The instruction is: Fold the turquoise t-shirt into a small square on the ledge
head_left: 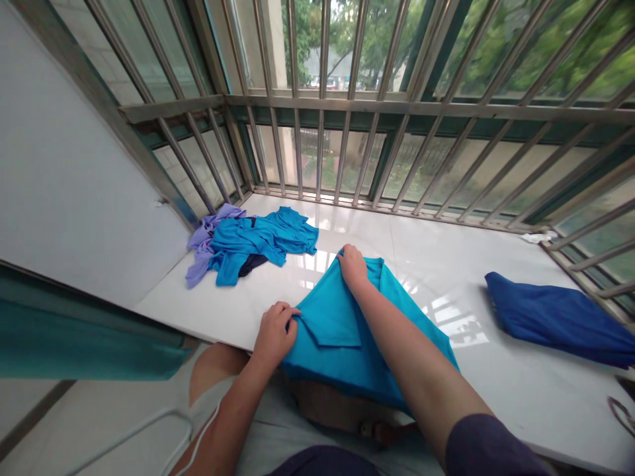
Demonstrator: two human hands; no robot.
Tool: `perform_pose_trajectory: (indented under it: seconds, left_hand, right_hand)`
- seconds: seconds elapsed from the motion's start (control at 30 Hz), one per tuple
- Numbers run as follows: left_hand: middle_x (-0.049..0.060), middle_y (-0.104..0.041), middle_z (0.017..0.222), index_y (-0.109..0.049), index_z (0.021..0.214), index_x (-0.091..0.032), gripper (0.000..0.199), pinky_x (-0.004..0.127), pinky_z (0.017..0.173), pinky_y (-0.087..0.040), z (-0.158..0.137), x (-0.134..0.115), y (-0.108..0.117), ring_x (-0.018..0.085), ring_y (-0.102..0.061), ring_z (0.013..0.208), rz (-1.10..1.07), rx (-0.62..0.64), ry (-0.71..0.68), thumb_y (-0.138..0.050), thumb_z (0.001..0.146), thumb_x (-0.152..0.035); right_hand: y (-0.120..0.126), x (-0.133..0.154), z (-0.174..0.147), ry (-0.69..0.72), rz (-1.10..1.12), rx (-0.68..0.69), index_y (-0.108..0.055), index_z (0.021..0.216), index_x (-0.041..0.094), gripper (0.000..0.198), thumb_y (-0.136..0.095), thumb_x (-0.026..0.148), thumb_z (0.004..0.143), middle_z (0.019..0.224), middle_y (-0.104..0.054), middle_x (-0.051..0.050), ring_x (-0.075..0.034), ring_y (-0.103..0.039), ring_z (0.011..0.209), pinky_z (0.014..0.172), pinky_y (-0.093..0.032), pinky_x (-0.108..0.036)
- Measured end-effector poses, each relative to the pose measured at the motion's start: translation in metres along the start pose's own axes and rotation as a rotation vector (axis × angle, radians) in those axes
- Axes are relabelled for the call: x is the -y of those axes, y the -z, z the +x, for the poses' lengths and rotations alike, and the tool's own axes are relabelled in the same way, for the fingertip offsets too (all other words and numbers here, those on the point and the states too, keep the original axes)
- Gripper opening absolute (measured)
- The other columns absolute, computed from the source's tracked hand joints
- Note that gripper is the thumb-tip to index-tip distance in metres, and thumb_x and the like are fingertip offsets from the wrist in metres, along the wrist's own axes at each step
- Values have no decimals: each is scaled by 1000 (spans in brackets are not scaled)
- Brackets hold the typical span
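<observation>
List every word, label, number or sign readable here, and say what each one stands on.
None: no readable text shows anywhere.
Turquoise fabric garment, held by left hand and right hand: plain.
Folded dark blue cloth: plain.
Heap of turquoise and lilac clothes: no visible label.
White glossy sill: unmarked.

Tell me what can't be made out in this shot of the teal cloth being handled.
- Head view: the teal cloth's near edge drops behind the white ledge and right forearm.
- Dark garment: mostly buried under the blue shirt pile.
- Folded navy cloth: cut by the right frame edge.
- Left hand: fingers curl into cloth, tips hidden.
</observation>
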State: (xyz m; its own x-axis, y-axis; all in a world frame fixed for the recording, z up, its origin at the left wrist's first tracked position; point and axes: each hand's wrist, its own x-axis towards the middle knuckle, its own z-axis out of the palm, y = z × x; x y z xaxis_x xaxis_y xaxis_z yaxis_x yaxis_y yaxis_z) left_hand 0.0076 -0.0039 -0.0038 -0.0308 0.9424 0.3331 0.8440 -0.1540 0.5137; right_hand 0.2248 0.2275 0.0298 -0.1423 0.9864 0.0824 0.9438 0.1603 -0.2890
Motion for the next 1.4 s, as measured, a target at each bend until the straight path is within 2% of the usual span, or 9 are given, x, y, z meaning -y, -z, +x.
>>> perform_pose_trajectory:
  seconds: [0.13, 0.27, 0.4, 0.53, 0.73, 0.9, 1.1, 1.23, 1.4]
  left_hand:
    - [10, -72, 116, -79, 105, -23, 22, 46, 97, -58, -1, -1, 1, 28, -70, 107, 1, -46, -25, -58, 99, -22]
    - [10, -75, 136, -78, 115, -25, 27, 50, 106, -55, -3, 0, 2, 29, -68, 125, 4, -60, -108, -53, 106, -25]
    - [6, -79, 135, -78, 128, -29, 31, 52, 110, -53, -5, -1, 1, 29, -69, 127, 57, 1, -186, -53, 109, -28]
    - [8, -81, 128, -79, 123, -27, 30, 52, 106, -55, -3, -2, -1, 31, -71, 119, 107, -30, -112, -54, 108, -29]
    - [10, -80, 125, -78, 116, -24, 24, 53, 107, -56, -2, 3, -6, 32, -71, 119, 108, -72, -72, -58, 105, -31]
    - [13, -79, 124, -77, 109, -21, 24, 57, 107, -58, 4, 9, -5, 33, -71, 118, 96, -98, -41, -56, 105, -32]
    - [12, -73, 143, -74, 126, -21, 36, 51, 121, -51, 66, -33, -33, 28, -67, 134, 25, -50, -239, -44, 107, -19]
    - [15, -56, 166, -60, 153, -14, 51, 47, 130, -40, 134, -70, -74, 27, -52, 154, 167, 249, -200, -37, 108, -22]
    - [19, -34, 178, -42, 169, -13, 66, 58, 133, -30, 176, -68, -105, 35, -34, 165, 251, 350, -99, -40, 110, -43]
  right_hand:
    - [8, 1, -14, 73, -30, -42, -62, 136, 14, 38, -40, 38, 116, 139, -64, -20, -34, -57, 128, 105, -44, -42]
    - [4, 0, -38, 234, -42, 27, -63, 144, 18, 49, -29, 41, 118, 152, -62, -17, -29, -54, 139, 120, -36, -43]
    - [-11, -4, -45, 330, -70, 148, -42, 168, 13, 65, -33, 49, 115, 177, -36, -16, -32, -29, 164, 133, -21, -53]
    - [-18, -5, -30, 376, -87, 226, -30, 175, 14, 76, -29, 59, 113, 183, -17, -11, -32, -14, 170, 136, -14, -58]
    - [5, -8, -23, 379, -101, 214, -31, 175, 27, 69, -27, 59, 114, 183, -15, -3, -29, -14, 170, 136, -12, -60]
    - [45, -68, -54, 171, -135, 91, -35, 173, 16, 62, -20, 37, 116, 181, -27, -12, -33, -18, 169, 133, -22, -63]
    - [62, -137, -104, 54, -189, 119, -42, 169, 13, 60, -30, 22, 110, 177, -36, -13, -37, -25, 167, 131, -27, -63]
    - [47, -131, -103, 90, -185, 167, -37, 172, 17, 62, -34, 33, 113, 181, -26, -9, -32, -23, 168, 134, -25, -58]
    - [26, -119, -84, 59, -162, 176, -25, 177, 20, 68, -30, 48, 114, 183, -17, -9, -31, -19, 169, 134, -20, -60]
